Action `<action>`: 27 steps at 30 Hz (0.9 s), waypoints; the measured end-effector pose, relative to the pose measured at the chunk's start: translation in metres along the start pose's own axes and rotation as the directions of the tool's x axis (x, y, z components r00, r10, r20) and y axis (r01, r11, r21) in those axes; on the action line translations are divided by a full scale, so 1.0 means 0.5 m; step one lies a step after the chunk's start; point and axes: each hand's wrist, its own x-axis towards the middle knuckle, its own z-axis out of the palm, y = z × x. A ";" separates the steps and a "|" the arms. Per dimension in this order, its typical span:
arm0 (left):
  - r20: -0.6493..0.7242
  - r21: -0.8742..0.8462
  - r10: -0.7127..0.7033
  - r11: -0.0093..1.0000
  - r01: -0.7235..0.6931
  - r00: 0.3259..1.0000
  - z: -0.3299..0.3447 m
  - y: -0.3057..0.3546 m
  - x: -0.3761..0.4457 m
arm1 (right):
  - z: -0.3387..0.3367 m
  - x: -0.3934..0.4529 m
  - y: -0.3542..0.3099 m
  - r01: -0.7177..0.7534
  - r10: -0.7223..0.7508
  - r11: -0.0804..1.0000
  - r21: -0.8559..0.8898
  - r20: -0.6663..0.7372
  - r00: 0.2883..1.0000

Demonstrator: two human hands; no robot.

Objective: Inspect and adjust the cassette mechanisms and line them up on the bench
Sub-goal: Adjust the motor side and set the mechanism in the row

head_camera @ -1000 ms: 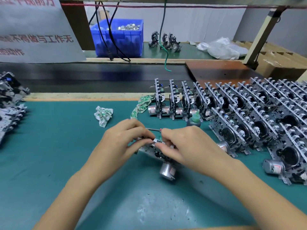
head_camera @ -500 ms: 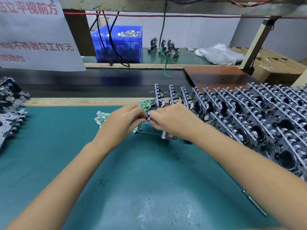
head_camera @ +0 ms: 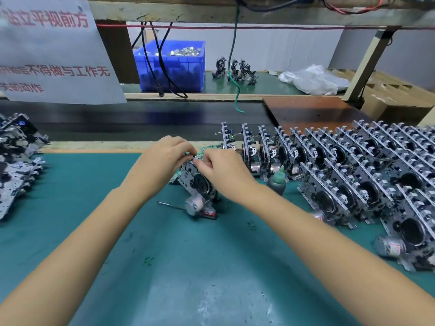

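Both our hands meet at the top edge of one cassette mechanism [head_camera: 197, 182]: our left hand [head_camera: 162, 161] pinches its upper corner with curled fingers, and our right hand [head_camera: 221, 170] pinches the same edge just beside it, fingertips nearly touching. The mechanism stands tilted on the green mat [head_camera: 188, 267] right under our hands, its round motor [head_camera: 194, 204] hanging toward us below our right wrist.

It looks stiff and fairly light, a metal plate carrying small plastic levers and a circuit board, so we judge it fragile at the details and best held by the plate edges, as now, not by the motor or the levers.

Just toward us from the motor lies a screwdriver [head_camera: 188, 209] with a red handle. To the right of our right hand a green-capped bottle [head_camera: 276, 182] stands, and beyond it the lined-up rows of mechanisms [head_camera: 341, 165].

Half a second ago our hands hid the piece almost wholly; now its face and motor show, and our hands have shifted slightly left of the row's end.
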 end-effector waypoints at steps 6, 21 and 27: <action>0.065 -0.060 0.022 0.998 -0.019 0.998 0.017 -0.016 0.027 | 0.018 0.003 -0.023 -0.199 0.191 0.978 -0.060 -0.109 0.975; -0.011 -0.106 -0.180 0.978 0.178 0.984 0.061 -0.029 0.076 | 0.062 0.082 -0.027 -0.238 0.183 0.931 -0.275 -0.212 0.960; -0.078 -0.141 -0.304 0.946 0.291 0.949 0.094 -0.052 0.099 | 0.058 0.135 -0.022 -0.231 0.178 0.931 -0.281 -0.202 0.963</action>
